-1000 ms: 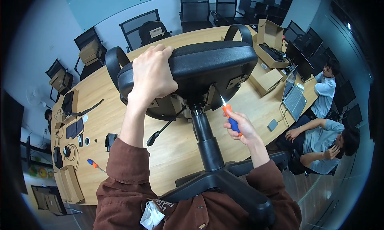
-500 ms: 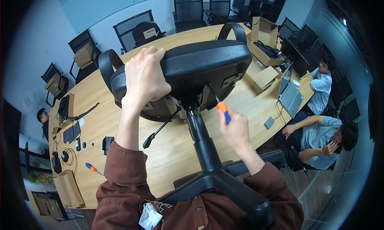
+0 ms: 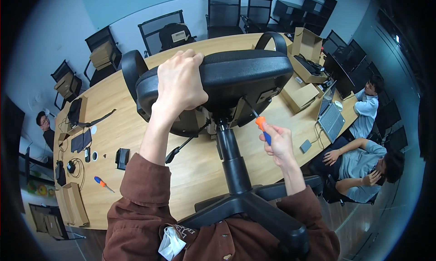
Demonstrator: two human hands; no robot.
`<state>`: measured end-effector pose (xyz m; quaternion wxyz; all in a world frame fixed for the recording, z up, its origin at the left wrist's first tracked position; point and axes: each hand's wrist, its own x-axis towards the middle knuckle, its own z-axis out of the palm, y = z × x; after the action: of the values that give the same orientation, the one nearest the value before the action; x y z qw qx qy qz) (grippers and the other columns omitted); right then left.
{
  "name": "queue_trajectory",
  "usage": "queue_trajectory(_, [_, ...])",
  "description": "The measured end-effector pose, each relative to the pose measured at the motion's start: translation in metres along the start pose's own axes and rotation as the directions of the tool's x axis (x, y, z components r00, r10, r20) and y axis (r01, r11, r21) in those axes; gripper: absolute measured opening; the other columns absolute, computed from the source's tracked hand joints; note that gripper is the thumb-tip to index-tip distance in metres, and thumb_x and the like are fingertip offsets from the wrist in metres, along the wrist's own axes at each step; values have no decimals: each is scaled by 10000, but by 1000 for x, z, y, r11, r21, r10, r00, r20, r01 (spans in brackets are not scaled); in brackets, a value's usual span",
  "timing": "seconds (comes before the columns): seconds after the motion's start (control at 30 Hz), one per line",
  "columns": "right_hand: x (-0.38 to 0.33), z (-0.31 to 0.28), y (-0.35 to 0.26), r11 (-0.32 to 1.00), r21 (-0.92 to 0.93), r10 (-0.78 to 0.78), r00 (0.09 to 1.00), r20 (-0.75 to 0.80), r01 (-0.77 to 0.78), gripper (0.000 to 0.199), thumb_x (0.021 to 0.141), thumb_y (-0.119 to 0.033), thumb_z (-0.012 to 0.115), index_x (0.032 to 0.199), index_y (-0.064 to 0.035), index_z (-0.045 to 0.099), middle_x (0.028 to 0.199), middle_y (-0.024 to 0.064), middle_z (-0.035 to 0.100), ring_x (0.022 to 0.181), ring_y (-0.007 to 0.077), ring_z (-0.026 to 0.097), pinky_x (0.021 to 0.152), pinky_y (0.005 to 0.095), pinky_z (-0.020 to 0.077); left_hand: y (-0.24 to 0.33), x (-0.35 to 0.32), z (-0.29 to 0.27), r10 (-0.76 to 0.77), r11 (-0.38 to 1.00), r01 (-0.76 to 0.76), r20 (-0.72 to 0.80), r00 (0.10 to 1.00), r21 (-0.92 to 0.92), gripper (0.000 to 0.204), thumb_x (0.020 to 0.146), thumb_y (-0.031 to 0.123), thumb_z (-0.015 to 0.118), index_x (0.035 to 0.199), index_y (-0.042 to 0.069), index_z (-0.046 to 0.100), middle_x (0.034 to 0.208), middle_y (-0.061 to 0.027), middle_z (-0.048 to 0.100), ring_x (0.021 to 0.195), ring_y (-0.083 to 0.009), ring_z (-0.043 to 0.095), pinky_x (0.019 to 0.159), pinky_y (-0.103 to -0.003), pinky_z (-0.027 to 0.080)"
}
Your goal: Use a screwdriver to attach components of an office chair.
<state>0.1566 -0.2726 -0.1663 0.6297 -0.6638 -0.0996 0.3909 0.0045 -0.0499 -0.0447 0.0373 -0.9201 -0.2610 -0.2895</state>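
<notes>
A black office chair lies tipped over on the table, its seat facing away and its base toward my body. My left hand grips the seat's near edge at the left, fingers over the top. In my right hand is a screwdriver with an orange and blue handle. Its shaft reaches up to the underside of the seat, beside the metal mounting plate; the tip's exact contact is hidden. Between my hands run the chair's black gas lift column and a lever.
A second screwdriver lies on the wooden table at the left, near cables and a black box. Open cardboard boxes and a laptop stand at the right. Two people sit along the right side; another is at the far left.
The view has shifted slightly, so the scene sits further right. My right hand's fingers have loosened and spread around the screwdriver handle. My left hand keeps its grip on the seat.
</notes>
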Motion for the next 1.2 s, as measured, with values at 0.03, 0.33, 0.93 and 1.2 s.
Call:
queue_trajectory(0.03, [1, -3, -7, 1000, -9, -22, 1000, 7, 22, 303, 940, -266, 644, 1004, 30, 655, 659, 44, 568, 363, 36, 350, 337, 212, 186, -1, 0, -1, 17, 1000, -17, -11, 1000, 0, 416, 523, 21, 658, 938, -4, 658, 912, -125, 622, 938, -309, 614, 790, -381, 526])
queue_trajectory(0.33, [-39, -23, -59, 603, -752, -145, 964, 223, 265, 421, 885, -365, 667, 921, 52, 714, 584, 70, 578, 534, 107, 539, 537, 285, 443, -13, -2, -7, 66, 998, -63, 82, 994, -30, 589, 524, 13, 661, 1109, -19, 603, 1051, -161, 618, 1044, -320, 586, 858, -380, 518])
queue_trajectory(0.93, [-43, 81, 45, 928, -264, -113, 875, 471, 262, 278, 990, -209, 500, 1113, 21, 595, 820, 40, 633, 720, 85, 560, 675, 260, 463, -51, -27, -13, -68, 994, 74, 76, 995, -76, 595, 492, 16, 667, 1084, -36, 631, 1074, -205, 635, 1096, -366, 575, 964, -397, 477])
queue_trajectory(1.2, [-44, 85, 56, 926, -302, -56, 875, 481, 225, 214, 1013, -187, 454, 1071, -13, 565, 860, 8, 588, 766, 69, 536, 701, 239, 441, -51, -27, -10, -59, 997, 61, 33, 998, -57, 593, 493, 15, 664, 1083, -35, 632, 1099, -206, 637, 1103, -362, 578, 962, -396, 483])
